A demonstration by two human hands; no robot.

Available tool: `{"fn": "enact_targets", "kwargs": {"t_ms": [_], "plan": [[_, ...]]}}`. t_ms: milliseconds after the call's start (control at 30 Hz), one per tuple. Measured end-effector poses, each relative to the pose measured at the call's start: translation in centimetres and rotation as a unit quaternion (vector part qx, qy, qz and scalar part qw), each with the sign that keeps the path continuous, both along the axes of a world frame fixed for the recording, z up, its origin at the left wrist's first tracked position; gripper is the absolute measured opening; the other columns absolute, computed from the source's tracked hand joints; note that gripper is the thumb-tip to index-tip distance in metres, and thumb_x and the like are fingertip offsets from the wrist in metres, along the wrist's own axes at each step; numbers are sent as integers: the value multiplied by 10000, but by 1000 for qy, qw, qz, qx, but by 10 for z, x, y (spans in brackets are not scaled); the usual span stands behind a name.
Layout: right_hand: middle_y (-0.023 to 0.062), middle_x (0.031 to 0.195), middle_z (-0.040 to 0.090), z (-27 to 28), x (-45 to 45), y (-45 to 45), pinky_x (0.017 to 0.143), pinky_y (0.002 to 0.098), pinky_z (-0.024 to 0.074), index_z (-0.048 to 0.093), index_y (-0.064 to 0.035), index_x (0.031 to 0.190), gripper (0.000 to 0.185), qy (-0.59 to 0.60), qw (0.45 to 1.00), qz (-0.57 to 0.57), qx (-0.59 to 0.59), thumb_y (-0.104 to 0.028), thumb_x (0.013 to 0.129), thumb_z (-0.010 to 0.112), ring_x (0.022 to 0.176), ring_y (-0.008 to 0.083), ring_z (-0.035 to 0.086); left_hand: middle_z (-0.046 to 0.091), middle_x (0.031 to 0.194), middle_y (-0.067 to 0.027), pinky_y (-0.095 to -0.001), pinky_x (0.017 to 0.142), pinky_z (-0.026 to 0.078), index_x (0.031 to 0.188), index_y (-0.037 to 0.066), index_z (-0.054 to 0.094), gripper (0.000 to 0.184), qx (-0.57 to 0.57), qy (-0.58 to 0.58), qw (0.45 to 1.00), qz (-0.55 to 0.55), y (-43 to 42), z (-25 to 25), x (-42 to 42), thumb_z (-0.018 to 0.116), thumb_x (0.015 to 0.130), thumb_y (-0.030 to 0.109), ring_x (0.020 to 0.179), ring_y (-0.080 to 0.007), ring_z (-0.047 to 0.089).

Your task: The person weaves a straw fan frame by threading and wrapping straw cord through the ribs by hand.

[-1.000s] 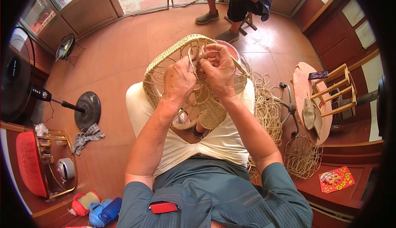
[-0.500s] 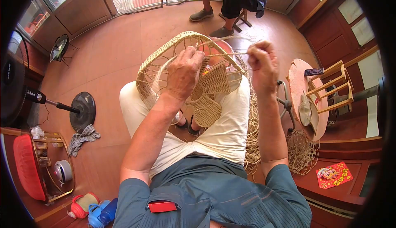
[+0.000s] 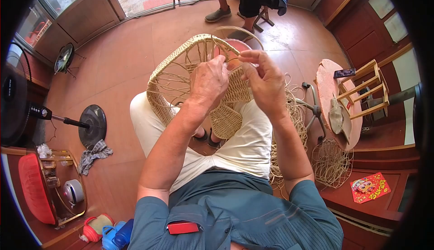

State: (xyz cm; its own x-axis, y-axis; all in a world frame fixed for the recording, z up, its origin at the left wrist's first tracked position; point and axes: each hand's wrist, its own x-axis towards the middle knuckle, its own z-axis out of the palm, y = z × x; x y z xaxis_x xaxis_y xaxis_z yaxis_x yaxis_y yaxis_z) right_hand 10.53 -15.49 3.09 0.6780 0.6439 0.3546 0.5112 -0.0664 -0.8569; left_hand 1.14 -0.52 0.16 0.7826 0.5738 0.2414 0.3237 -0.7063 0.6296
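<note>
A woven straw-coloured piece (image 3: 176,53) with a thick wrapped rim and spoke-like strands rests across my lap. Densely woven panels (image 3: 226,121) fill its lower right part. My left hand (image 3: 209,82) is closed at the middle of the piece, its fingertips pinching a thin cord that they mostly cover. Close to the right side of the rim, my right hand (image 3: 263,79) has its thumb and forefinger together on the cord, with the other fingers curled. A pale loop of strand (image 3: 242,27) arcs beyond the rim.
Loose cord (image 3: 289,146) hangs in a heap by my right leg. A round table (image 3: 325,87) at the right bears a phone (image 3: 344,73) and a small wooden stool (image 3: 368,91). Left stands a fan base (image 3: 92,125) beside a rag (image 3: 94,155). Another person (image 3: 253,1) sits ahead.
My right hand has come in from the right toward the left hand and the rim. The cord stretched between the hands is no longer drawn out long.
</note>
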Motion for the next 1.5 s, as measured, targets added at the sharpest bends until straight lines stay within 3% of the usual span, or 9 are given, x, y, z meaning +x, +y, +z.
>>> {"fn": "enact_targets", "kwargs": {"t_ms": [133, 267, 467, 667, 933, 1133, 1367, 1400, 1500], "plan": [[146, 1210, 832, -37, -8, 13, 725, 316, 644, 607, -49, 1531, 448, 47, 998, -30, 37, -41, 1090, 691, 826, 173, 812, 801, 1041, -254, -544, 920, 599, 1227, -5, 740, 269, -107, -67, 991, -35, 4, -11, -4, 609, 1058, 157, 1017, -448, 792], [170, 1268, 828, -56, -2, 44, 732, 310, 644, 600, -47, 1549, 480, 42, 995, -40, 80, -34, 1083, 715, 898, 187, 816, 812, 1100, -252, -492, 939, 608, 1275, 10, 747, 304, -134, -52, 989, -45, 7, -9, -5, 599, 1053, 156, 1047, -418, 803], [157, 1228, 820, -65, -3, 62, 699, 251, 615, 599, -13, 1526, 487, 228, 955, -24, 185, -9, 1064, 756, 897, 122, 769, 824, 1087, -229, -483, 901, 617, 1246, 20, 761, 289, -128, -43, 991, -12, 4, -9, -5, 607, 1062, 181, 1007, -399, 813], [50, 1030, 713, -61, -13, 55, 596, 220, 511, 586, -20, 1354, 319, 346, 896, -7, 278, -27, 1079, 747, 724, 58, 624, 817, 1081, -197, -485, 869, 621, 1196, 45, 768, 218, -28, -66, 997, 23, -7, -7, -9, 689, 1066, 200, 981, -380, 805], [43, 961, 672, -10, 13, -33, 602, 209, 434, 569, -62, 1283, 166, 221, 943, 32, 246, -126, 1145, 634, 732, 62, 561, 677, 1077, -88, -470, 845, 589, 1179, 116, 692, 213, 158, -212, 964, 22, -14, -29, 1, 792, 993, 97, 994, -321, 726], [86, 942, 691, 55, 8, -76, 591, 216, 430, 607, -73, 1282, 138, 139, 937, 56, 314, -68, 1145, 608, 709, 78, 538, 700, 1040, -89, -466, 823, 585, 1140, 124, 725, 166, 138, -220, 966, -5, -10, -31, 5, 805, 995, 113, 959, -320, 727], [189, 1055, 777, 88, 12, -95, 588, 215, 443, 627, -74, 1305, 159, 74, 893, 103, 433, -83, 1147, 632, 672, 92, 548, 713, 975, -111, -486, 775, 577, 1067, 68, 761, 61, -11, -281, 959, 39, -7, -35, 3, 775, 1034, 118, 861, -351, 733], [233, 1133, 802, 88, 10, -89, 596, 225, 461, 627, -70, 1323, 175, 54, 912, 32, 406, -84, 1149, 626, 692, 92, 606, 718, 972, -118, -488, 772, 577, 1060, 62, 765, 72, -5, -272, 961, 54, -5, -32, 4, 767, 1042, 131, 860, -358, 737], [207, 1176, 804, 65, 8, -56, 614, 236, 510, 615, -23, 1334, 214, 7, 972, -29, 234, -34, 1120, 616, 749, 100, 682, 732, 962, -142, -502, 762, 575, 1041, 52, 774, 126, 31, -224, 970, 84, -1, -27, 10, 752, 1046, 176, 856, -375, 744]]}}
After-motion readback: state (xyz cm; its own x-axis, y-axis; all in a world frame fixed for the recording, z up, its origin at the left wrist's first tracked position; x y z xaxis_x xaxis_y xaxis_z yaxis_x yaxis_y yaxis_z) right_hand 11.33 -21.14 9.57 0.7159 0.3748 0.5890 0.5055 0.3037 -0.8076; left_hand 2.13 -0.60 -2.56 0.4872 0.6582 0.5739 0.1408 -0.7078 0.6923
